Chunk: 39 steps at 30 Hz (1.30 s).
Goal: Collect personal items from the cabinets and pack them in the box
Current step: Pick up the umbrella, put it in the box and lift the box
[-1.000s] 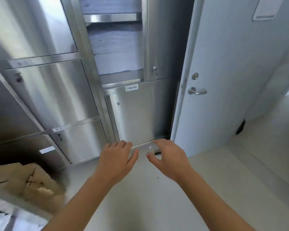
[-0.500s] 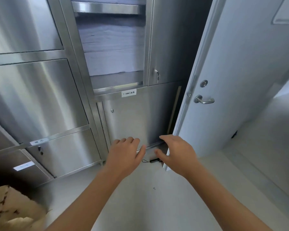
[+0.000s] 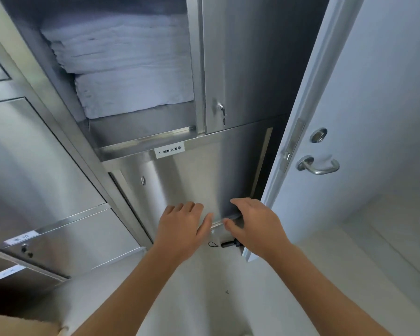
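Observation:
A steel cabinet fills the view. Its upper compartment stands open and holds a stack of folded white linens. Below it is a shut steel door with a white label. My left hand hovers flat before the lower edge of that door, fingers relaxed. My right hand is at the door's bottom right corner, fingers loosely curved near the edge, holding nothing. A small black object with a cord lies on the floor just under my hands. A corner of the cardboard box shows at the bottom left.
The open upper cabinet door with a key in its lock stands beside the linens. A white room door with a lever handle is ajar at the right, close to the cabinet. More shut steel doors are at the left.
My view has risen and moved closer to the cabinet. Both hands have gone up from the floor to the lower door's bottom edge. The box has slid almost out of view.

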Each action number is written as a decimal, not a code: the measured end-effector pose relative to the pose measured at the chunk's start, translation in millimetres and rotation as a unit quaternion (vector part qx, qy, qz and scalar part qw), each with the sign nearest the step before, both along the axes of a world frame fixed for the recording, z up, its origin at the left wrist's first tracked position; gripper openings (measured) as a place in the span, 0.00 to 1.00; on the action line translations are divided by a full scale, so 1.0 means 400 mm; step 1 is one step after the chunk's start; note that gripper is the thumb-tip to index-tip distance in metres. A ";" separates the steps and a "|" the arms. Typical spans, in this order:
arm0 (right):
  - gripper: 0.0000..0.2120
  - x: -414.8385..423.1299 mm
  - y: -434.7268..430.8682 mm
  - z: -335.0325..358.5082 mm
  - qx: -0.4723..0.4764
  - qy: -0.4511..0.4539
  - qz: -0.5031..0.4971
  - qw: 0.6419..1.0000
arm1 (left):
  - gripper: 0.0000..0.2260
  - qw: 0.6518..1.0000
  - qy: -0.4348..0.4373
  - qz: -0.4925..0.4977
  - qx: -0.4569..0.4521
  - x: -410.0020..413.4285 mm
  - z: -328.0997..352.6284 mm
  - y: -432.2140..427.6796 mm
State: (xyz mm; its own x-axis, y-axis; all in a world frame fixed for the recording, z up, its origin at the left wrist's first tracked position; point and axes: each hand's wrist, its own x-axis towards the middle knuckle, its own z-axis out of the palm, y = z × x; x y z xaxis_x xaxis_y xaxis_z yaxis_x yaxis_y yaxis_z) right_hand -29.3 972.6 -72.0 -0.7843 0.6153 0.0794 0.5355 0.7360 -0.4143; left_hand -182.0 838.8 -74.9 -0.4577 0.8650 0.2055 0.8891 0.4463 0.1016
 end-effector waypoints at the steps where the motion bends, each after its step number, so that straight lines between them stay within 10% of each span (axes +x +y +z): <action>1: 0.29 -0.019 0.032 -0.008 -0.005 -0.004 0.007 1.000 | 0.25 1.000 0.005 0.010 -0.006 -0.014 -0.003 0.027; 39: 0.29 -0.353 0.330 -0.114 -0.053 -0.096 -0.168 0.980 | 0.21 0.983 -0.064 -0.174 -0.007 -0.448 -0.169 0.436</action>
